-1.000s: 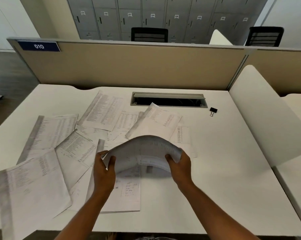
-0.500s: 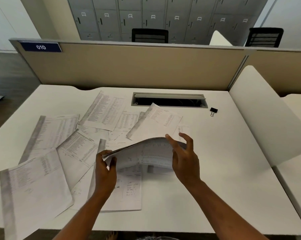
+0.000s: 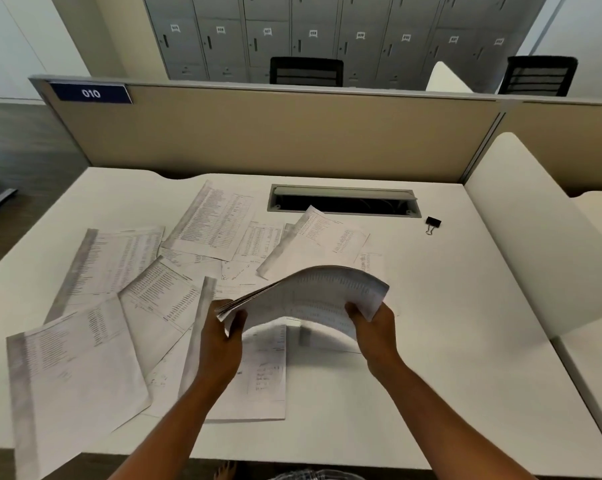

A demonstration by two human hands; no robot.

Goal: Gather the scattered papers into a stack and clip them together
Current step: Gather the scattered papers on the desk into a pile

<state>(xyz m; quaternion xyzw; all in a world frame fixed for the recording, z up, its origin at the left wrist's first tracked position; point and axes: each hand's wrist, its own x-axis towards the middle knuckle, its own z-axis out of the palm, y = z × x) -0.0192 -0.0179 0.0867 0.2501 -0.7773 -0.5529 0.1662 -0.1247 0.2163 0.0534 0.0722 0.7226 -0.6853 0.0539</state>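
Note:
A curved stack of printed papers (image 3: 313, 296) hangs above the white desk (image 3: 448, 341), bowed upward in the middle. My left hand (image 3: 219, 341) grips its left edge and my right hand (image 3: 375, 327) grips its right corner. Several loose printed sheets (image 3: 119, 258) lie scattered over the left and middle of the desk, some overlapping, one (image 3: 70, 375) hanging over the front edge. A small black binder clip (image 3: 432, 224) lies on the desk to the far right, well beyond both hands.
An open cable slot (image 3: 344, 202) is set in the desk behind the papers. A beige partition (image 3: 275, 133) closes the back and a white rounded side panel (image 3: 535, 244) closes the right. Black chairs and grey lockers stand beyond.
Half a second ago my right hand was lifted open off the stack's right edge; now it grips the right corner again. The stack sits slightly higher and more arched.

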